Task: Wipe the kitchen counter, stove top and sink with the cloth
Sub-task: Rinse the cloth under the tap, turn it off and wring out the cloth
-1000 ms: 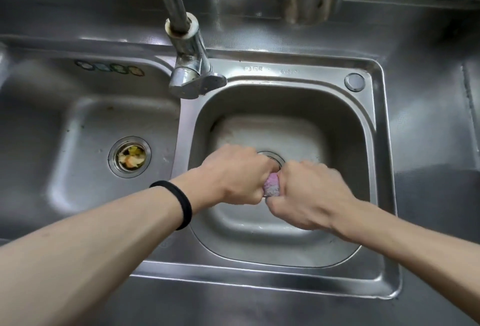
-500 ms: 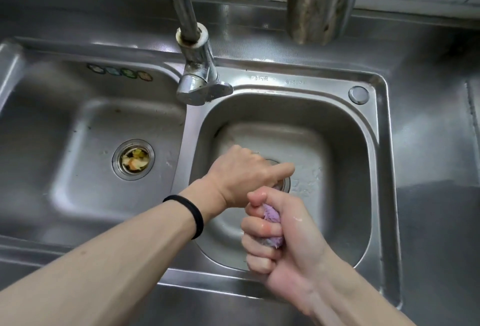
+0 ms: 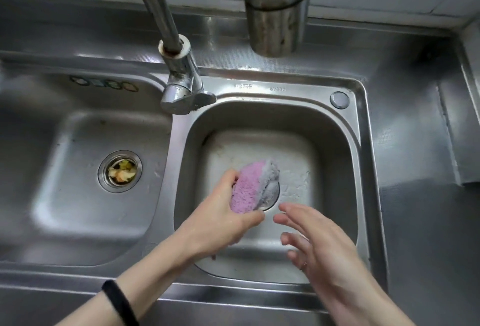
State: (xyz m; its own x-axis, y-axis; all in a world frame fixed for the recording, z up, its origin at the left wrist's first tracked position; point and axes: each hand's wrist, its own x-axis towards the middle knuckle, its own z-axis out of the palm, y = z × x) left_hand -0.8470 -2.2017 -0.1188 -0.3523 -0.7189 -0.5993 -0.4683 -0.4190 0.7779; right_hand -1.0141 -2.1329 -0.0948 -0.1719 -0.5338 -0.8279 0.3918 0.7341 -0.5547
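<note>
A fluffy cloth (image 3: 253, 187), pink on one side and grey on the other, is bunched in my left hand (image 3: 220, 218) above the drain of the right sink basin (image 3: 335, 149). My right hand (image 3: 315, 244) hovers just right of it, fingers spread, holding nothing. The basin floor is wet and whitish. The drain is mostly hidden behind the cloth.
The left basin (image 3: 65, 175) has a strainer (image 3: 120, 171) holding food scraps. The tap (image 3: 181, 79) rises between the basins, its spout leaning up and to the left. A steel cylinder (image 3: 275, 6) stands behind the sink. Steel counter (image 3: 420, 222) lies to the right.
Both hands were squeezing the cloth together, then my right hand held it. Now my left hand has it, loosened and fluffed out, and my right hand has let go and opened.
</note>
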